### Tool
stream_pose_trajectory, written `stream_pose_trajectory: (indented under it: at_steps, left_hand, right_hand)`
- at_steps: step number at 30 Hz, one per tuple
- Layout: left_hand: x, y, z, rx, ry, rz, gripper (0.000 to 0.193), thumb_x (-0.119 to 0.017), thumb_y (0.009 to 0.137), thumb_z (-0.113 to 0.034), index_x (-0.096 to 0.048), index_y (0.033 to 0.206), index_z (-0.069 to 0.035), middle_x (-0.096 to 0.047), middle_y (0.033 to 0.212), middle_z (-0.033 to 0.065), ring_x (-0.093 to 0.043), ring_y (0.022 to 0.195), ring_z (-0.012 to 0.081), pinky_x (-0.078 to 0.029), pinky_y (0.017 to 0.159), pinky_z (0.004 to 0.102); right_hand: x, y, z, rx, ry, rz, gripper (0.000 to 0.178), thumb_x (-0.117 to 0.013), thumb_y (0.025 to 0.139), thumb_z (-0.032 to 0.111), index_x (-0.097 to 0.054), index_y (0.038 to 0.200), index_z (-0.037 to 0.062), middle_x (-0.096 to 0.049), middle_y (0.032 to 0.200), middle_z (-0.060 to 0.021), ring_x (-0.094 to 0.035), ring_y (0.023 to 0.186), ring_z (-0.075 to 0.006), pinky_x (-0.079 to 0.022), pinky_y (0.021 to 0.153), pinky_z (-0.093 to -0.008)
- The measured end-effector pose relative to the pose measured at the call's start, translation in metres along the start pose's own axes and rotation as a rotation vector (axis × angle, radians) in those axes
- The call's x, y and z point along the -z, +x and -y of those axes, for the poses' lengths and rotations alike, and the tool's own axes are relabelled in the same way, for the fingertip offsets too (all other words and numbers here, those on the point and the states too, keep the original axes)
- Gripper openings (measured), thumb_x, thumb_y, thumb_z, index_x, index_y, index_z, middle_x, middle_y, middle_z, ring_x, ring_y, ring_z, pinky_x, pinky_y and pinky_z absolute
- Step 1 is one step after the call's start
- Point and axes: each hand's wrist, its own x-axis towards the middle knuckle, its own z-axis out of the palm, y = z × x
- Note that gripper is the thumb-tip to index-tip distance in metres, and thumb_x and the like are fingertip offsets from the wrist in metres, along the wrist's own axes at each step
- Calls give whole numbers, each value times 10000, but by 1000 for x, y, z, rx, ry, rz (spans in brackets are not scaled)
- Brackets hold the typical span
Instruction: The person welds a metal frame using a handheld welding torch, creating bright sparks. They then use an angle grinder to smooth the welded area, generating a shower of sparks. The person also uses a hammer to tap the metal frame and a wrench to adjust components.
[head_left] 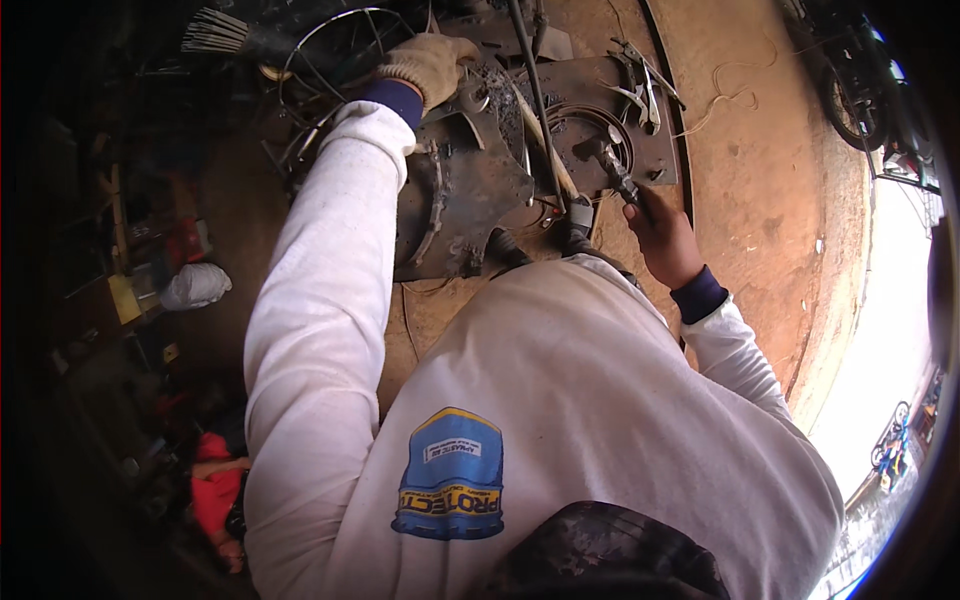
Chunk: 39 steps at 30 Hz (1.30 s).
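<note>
My left hand (428,72), in a tan knit glove, is closed over the far side of a dark steel work plate (455,215). Its fingers point away, and what they grip is hidden. A round wire frame (297,62) stands just left of the glove. My bare right hand (664,238) is wrapped round a hammer (622,184), whose dark head hangs over the plate beside some concentric metal rings (620,130). Between both hands, a wooden stick (547,142) lies slantwise next to a dark bar (533,85). Locking pliers (648,105) rest beyond the hammer.
Brown floor with a loose string (738,96) spreads to the right, where a motorcycle (852,108) stands. A bundle of thin rods (215,33) is at the far left. Lower on that side are a white bag (195,287) and a red cloth (212,490) among dark clutter.
</note>
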Motion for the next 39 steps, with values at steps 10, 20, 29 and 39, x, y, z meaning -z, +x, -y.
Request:
stream_pose_trajectory:
  at_steps: [10, 20, 29, 39]
  left_hand:
    - [67, -112, -11, -12, -288, -528, 236, -681, 896, -127, -727, 1125, -90, -733, 1046, 121, -704, 971, 297, -565, 863, 385]
    - [33, -251, -20, 577, -148, -732, 348, -731, 882, -227, -685, 1192, -78, -651, 1235, 172, -633, 1117, 360, -547, 925, 447]
    - [-12, -268, -16, 550, -135, -730, 497, -733, 878, -364, -631, 1298, -118, -636, 1211, 155, -596, 1131, 367, -521, 959, 468]
    - [-28, -277, 4, 412, -195, -800, 442, -713, 893, -314, -645, 1273, -98, -660, 1166, 169, -613, 1096, 353, -501, 964, 475]
  right_hand:
    - [-17, 12, 13, 49, 35, 75, 413, -598, 998, 249, -581, 1279, -53, -684, 1012, -293, -669, 973, -449, -531, 808, -449]
    - [-40, 13, 52, 237, -78, 148, 413, -614, 971, 211, -579, 1316, -14, -690, 1030, -265, -670, 937, -442, -532, 801, -471]
    - [-79, 14, 84, 371, -154, 163, 411, -584, 1011, 195, -534, 1377, 14, -635, 885, -157, -647, 701, -245, -510, 621, -376]
    - [-106, 2, 127, 631, -332, 89, 399, -613, 982, 198, -556, 1352, 61, -636, 925, -121, -660, 684, -264, -535, 589, -378]
